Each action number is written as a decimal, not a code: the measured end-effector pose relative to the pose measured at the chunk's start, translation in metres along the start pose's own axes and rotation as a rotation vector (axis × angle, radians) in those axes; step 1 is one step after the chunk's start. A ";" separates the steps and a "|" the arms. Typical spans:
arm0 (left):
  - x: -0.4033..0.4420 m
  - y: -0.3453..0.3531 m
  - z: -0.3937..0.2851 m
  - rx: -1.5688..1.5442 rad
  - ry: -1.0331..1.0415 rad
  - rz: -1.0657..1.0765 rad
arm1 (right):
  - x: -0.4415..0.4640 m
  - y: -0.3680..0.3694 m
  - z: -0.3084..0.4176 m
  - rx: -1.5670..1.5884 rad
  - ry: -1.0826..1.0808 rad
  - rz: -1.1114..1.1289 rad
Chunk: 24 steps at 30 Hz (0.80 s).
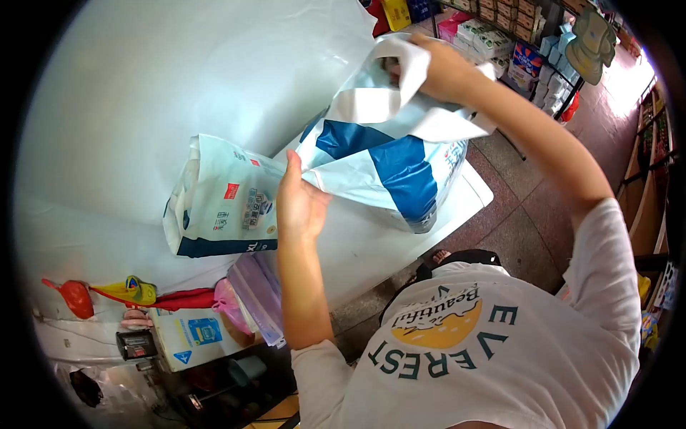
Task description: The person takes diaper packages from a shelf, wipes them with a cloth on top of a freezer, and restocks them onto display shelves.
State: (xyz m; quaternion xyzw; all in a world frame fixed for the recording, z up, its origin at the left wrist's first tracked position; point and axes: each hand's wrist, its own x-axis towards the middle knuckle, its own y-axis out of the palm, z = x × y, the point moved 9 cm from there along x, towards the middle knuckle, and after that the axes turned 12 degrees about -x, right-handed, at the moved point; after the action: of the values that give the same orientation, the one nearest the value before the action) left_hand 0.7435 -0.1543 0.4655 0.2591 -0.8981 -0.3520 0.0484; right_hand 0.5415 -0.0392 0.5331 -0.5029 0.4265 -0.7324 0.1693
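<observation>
A large pale-blue plastic bag [357, 175] with dark-blue panels stands on the white table, its top loose around white flaps. My left hand [304, 204] grips the bag's near left side, thumb up, with the other fingers partly hidden by the plastic. My right hand [443, 71] is at the top of the bag, its fingers curled at a white flap [411, 68] and slightly blurred; the fingertips are partly hidden. Left of the bag, close to my left wrist, stands a pale-blue diaper pack [229, 193] with a dark-blue base marked XL.
The white table [371, 268] has its rounded corner at the right, above a tiled floor [507, 193]. Shelves with packaged goods [493, 39] stand at the back right. Lower left are a purple pack [254, 293], a white box [196, 336] and a red pouch [76, 299].
</observation>
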 end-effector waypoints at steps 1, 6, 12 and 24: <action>-0.002 0.000 0.000 -0.001 0.013 -0.041 | 0.006 0.009 0.010 -0.020 -0.024 -0.073; -0.015 0.010 0.005 0.002 0.027 -0.210 | -0.017 -0.003 0.137 0.516 -0.333 0.220; -0.001 0.003 0.003 -0.281 -0.094 0.374 | -0.066 -0.015 0.168 0.809 -0.383 0.327; 0.020 0.007 -0.006 -0.094 0.061 -0.038 | -0.094 -0.081 0.049 0.242 -0.407 0.717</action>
State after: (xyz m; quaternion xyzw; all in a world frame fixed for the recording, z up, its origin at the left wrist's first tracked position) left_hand 0.7247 -0.1639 0.4729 0.2841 -0.8736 -0.3866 0.0809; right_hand 0.6404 0.0488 0.5479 -0.4335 0.4434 -0.5578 0.5516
